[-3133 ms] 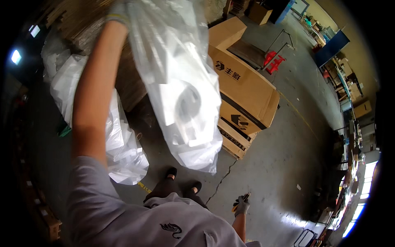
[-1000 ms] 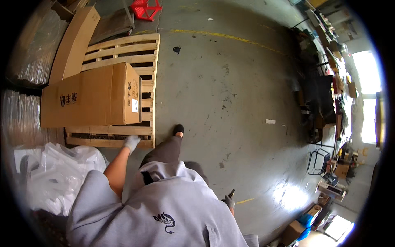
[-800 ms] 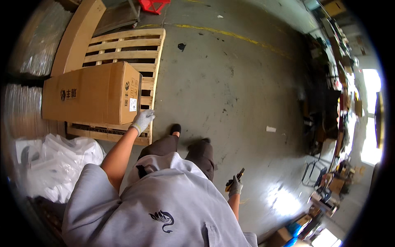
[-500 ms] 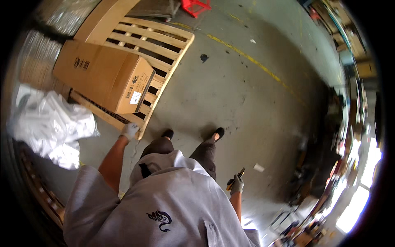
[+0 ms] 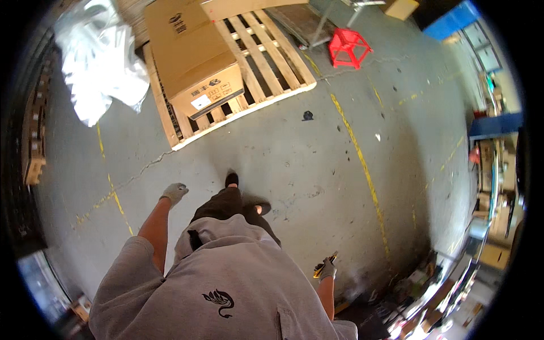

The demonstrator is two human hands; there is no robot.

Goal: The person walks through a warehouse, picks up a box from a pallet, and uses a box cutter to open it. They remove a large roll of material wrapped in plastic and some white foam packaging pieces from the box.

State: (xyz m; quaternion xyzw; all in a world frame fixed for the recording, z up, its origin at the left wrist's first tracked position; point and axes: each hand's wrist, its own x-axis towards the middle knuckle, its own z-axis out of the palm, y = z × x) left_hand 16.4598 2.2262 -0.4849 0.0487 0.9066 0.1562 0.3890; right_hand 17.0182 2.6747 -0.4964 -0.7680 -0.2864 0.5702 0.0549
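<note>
The person's right hand, in a grey glove, is closed around a slim tool, out to the right of the body and above the grey floor. What I can see of the tool is yellow and black, bright yellow low down beside the fingers and darker toward the narrow end, which sticks out past the glove, slanting up and to the right (too small from here for me to say exactly what kind it is). The glove hides its middle.

The left hand, also gloved, hangs over the floor on the other side, fingers loosely bent rather than clenched, with nothing to be seen in it. It is well apart from the wooden pallet ahead, where a long brown carton lies, a white label on its near end. Left of the pallet sits a heap of white, glossy plastic; a red stool stands beyond it to the right.
</note>
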